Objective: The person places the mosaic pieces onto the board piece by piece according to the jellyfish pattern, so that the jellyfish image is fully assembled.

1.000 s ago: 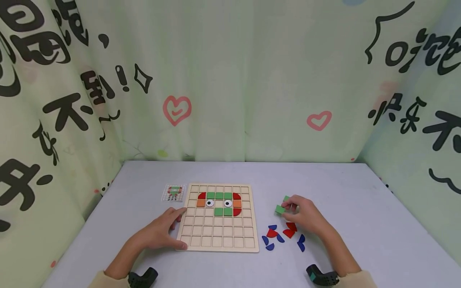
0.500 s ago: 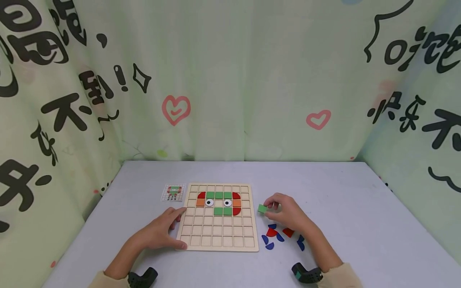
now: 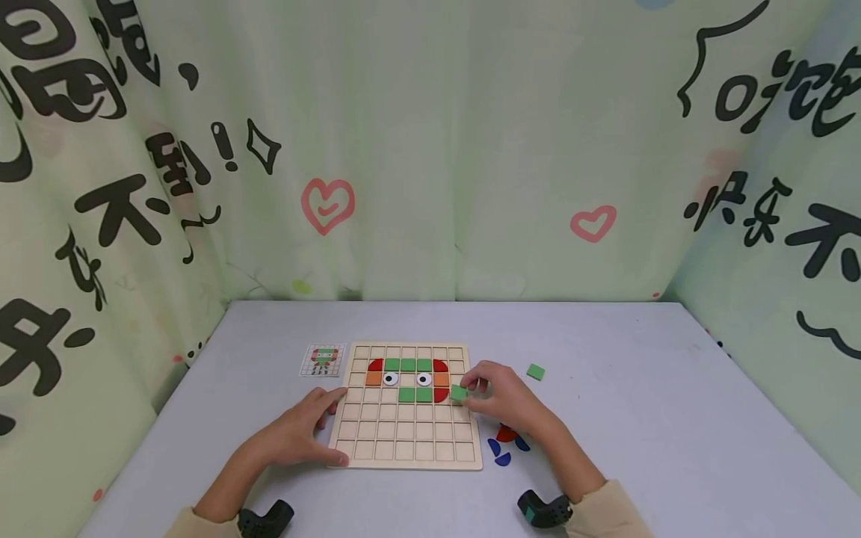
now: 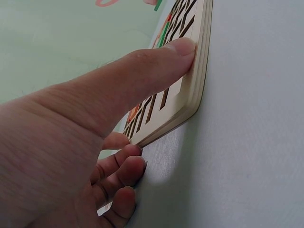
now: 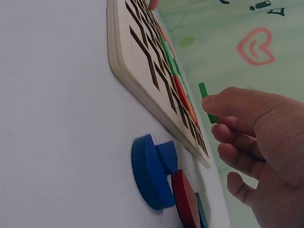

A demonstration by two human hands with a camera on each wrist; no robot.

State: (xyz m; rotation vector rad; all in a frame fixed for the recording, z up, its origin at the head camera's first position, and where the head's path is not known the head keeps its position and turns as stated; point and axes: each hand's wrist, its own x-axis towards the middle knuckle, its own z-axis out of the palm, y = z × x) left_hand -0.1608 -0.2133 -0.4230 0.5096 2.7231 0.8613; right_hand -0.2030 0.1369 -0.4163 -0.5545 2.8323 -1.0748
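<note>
Head view faces forward, downward; close wrist views share the board [image 3: 406, 412]

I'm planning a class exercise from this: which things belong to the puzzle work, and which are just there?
Likely part of the job:
grid board
placed tiles
picture card
green square held by the right hand
loose green square
red piece
blue pieces

Likely just there:
patterned curtain
black wrist devices

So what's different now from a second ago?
The right hand has carried a green tile leftward to the right side of the board, and holds it there. A second green tile stays on the table, now uncovered. The left hand still rests on the board's left edge; the pieces already on the board are unchanged.
</note>
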